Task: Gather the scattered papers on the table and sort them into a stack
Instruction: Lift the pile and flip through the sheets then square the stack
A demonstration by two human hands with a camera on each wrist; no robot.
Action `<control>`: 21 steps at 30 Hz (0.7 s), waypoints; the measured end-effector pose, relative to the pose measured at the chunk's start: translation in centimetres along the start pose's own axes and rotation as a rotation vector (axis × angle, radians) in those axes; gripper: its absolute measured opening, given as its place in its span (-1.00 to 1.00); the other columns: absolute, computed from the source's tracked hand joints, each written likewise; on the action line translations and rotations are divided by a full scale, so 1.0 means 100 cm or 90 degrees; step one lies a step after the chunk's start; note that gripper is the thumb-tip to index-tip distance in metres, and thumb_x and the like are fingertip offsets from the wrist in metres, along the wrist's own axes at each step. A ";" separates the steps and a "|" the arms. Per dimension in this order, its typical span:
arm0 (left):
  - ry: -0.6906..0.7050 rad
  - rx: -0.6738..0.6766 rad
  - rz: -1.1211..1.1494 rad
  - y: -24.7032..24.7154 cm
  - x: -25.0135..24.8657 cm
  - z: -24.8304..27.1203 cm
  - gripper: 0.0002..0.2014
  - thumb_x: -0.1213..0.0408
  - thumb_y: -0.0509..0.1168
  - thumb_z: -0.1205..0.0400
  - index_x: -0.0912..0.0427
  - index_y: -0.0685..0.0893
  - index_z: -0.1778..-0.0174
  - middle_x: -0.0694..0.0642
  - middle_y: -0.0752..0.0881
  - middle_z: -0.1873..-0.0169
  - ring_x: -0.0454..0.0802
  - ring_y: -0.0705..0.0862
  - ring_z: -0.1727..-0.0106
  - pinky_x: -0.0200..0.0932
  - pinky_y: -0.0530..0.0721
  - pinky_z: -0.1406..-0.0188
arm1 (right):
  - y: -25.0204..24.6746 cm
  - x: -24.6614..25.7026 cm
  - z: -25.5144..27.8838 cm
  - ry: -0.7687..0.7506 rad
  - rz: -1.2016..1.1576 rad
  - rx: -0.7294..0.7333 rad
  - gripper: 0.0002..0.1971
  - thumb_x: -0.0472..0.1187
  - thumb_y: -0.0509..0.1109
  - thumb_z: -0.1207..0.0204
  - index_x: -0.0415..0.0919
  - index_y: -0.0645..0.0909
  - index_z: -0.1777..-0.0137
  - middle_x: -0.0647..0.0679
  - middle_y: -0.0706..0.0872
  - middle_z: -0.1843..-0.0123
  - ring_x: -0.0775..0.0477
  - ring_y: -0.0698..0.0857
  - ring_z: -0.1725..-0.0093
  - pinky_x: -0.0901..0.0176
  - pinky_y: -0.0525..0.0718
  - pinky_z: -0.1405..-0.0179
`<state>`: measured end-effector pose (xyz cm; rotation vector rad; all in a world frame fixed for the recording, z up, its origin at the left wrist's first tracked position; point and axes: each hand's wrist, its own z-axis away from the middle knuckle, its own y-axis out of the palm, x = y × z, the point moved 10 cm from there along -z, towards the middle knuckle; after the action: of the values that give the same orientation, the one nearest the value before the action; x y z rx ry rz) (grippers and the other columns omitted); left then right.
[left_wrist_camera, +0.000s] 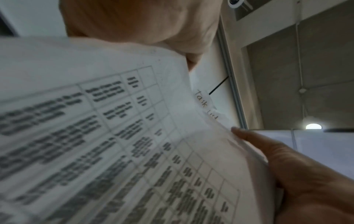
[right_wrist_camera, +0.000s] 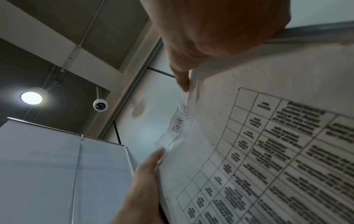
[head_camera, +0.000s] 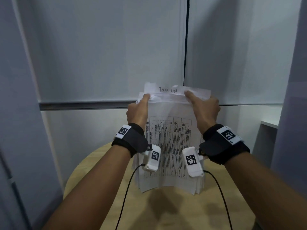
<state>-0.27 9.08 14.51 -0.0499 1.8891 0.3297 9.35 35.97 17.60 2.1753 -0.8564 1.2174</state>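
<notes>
1. Plainly, the papers (head_camera: 171, 138) are already gathered. They stand upright as one bundle in the middle of the head view, over the far part of the round wooden table (head_camera: 166, 211). The bottom edge is at or just above the tabletop; I cannot tell which.
2. The left hand (head_camera: 137, 112) pinches the bundle's upper left corner, thumb on the near face and the other fingers hidden behind it. The right hand (head_camera: 206, 108) pinches the upper right corner the same way.
3. The top edge is uneven. A handwritten "Task List" sheet (head_camera: 167, 89) pokes up above the printed grid page at the front, and the edges beside the thumbs look crumpled, so the sheets are likely not yet squared.
4. Handling, as I judge it: the bundle is light and floppy.
   - The front page bows between the two grips, and loose sheets slide easily against one another.
   - A weak pinch could let the inner pages slip down or fan out, while a hard one would crease the corners further.
5. The best hold is probably along both side edges, with fingers flat behind for support. That should allow the lower edge to be tapped on the table to line up the pages — then the stack can be laid flat.
</notes>
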 end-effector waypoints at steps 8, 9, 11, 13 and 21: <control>0.104 0.211 -0.017 0.006 0.010 0.011 -0.38 -0.02 0.69 -0.27 0.17 0.73 -0.19 0.14 0.83 -0.08 0.07 0.80 -0.14 0.02 0.76 -0.21 | 0.008 -0.006 0.003 -0.054 0.042 0.141 -0.33 0.10 0.77 -0.04 -0.19 0.70 -0.11 0.04 0.80 0.01 0.02 0.79 0.05 0.00 0.82 0.02; 0.100 0.224 0.008 0.005 0.010 0.012 -0.48 0.15 0.67 -0.36 0.16 0.70 -0.21 0.16 0.81 -0.12 0.10 0.79 -0.18 0.04 0.75 -0.25 | 0.008 -0.005 0.003 -0.052 0.021 0.149 -0.25 0.14 0.75 -0.05 -0.18 0.66 -0.23 0.01 0.79 -0.10 -0.02 0.79 -0.04 -0.05 0.81 -0.05; 0.070 0.256 0.043 0.005 0.017 0.012 -0.49 0.29 0.63 -0.41 0.11 0.64 -0.26 0.20 0.77 -0.17 0.16 0.75 -0.24 0.11 0.71 -0.31 | 0.002 -0.003 0.000 -0.051 -0.008 0.137 -0.11 0.27 0.67 -0.12 -0.16 0.55 -0.40 -0.05 0.73 -0.27 -0.08 0.74 -0.19 -0.13 0.77 -0.19; 0.025 0.308 0.053 0.004 0.036 0.015 -0.35 0.18 0.62 -0.36 0.15 0.59 -0.38 0.24 0.74 -0.23 0.22 0.71 -0.30 0.21 0.68 -0.34 | 0.001 0.006 0.000 -0.081 -0.006 0.152 -0.29 0.22 0.59 -0.33 -0.17 0.58 -0.38 -0.06 0.74 -0.24 -0.06 0.76 -0.16 -0.13 0.77 -0.19; 0.015 0.350 0.011 -0.001 0.071 0.024 -0.32 0.20 0.62 -0.36 0.24 0.60 -0.40 0.16 0.81 -0.19 0.06 0.76 -0.27 0.25 0.60 -0.45 | 0.013 0.041 0.003 -0.192 0.070 0.198 -0.71 0.02 0.52 -0.50 -0.10 0.76 -0.14 -0.06 0.80 -0.09 -0.12 0.77 -0.11 -0.17 0.72 -0.24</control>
<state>-0.48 10.45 7.17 0.3329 1.9449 -0.1875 10.19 33.72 21.24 2.6420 -0.9716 1.1548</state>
